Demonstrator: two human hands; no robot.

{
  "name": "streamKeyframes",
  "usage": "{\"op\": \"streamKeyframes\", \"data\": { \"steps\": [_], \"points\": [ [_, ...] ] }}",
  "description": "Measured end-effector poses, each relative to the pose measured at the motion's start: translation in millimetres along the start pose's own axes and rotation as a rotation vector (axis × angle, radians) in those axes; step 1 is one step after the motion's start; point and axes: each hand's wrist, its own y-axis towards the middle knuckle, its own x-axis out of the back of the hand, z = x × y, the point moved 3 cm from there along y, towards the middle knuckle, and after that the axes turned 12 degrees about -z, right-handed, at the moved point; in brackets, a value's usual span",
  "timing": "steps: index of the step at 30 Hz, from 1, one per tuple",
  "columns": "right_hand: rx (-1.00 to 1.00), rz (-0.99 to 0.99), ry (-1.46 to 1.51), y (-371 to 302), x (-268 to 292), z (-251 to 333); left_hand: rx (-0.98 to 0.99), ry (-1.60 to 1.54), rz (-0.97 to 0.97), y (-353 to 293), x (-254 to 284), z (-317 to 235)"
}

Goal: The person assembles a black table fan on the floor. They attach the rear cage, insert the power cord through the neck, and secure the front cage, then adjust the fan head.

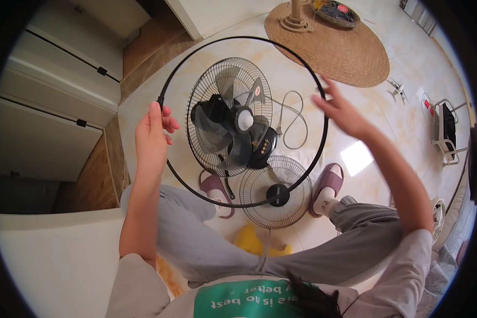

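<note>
On the far left I see white cabinet doors (53,85) with small black catches, and a white surface (53,259) low in the corner. Next in, my left hand (152,139) is up, fingers curled around the left side of a big black ring (238,38), thumb side toward me, so that's a closed grip on the rim. The ring hangs in the air between both hands, tilted, its lower arc crossing above my knees.

Through the ring I'm looking down at the fan (233,124) lying on the pale tiled floor (297,69): rear wire guard, grey blades, white hub cap, black motor housing with a row of buttons. Just below it, the loose front grille (274,192) lies flat, the ring's lower edge passing over it. A mauve slipper (216,190) sits left of the grille, another one (327,186) right of it, my foot in a white sock inside. A grey cord (297,119) loops off to the fan's right. A yellow thing (259,243) peeks out between my grey trouser legs.

My right hand (340,108) is at the ring's right edge, blurred, fingers spread wide; I can't tell whether it's touching the ring. Up top is a round woven mat (344,50) with a stand base on it; at far right, a white frame (445,132).
</note>
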Motion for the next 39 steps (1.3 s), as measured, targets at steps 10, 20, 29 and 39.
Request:
{"op": "streamKeyframes", "data": {
  "steps": [10,20,29,39],
  "points": [
    [-0.071,-0.683,0.326,87,-128,-102,-0.172,0.341,-0.035,28,-27,1],
    [-0.144,-0.644,0.319,116,-191,-131,-0.354,0.481,-0.094,26,-54,-13],
    [-0.217,-0.631,0.883,111,-212,-123,-0.461,0.448,-0.114,30,-57,-14],
    [-0.189,-0.579,0.772,114,-212,-127,-0.441,0.526,-0.099,26,-54,-17]
  ]
}}
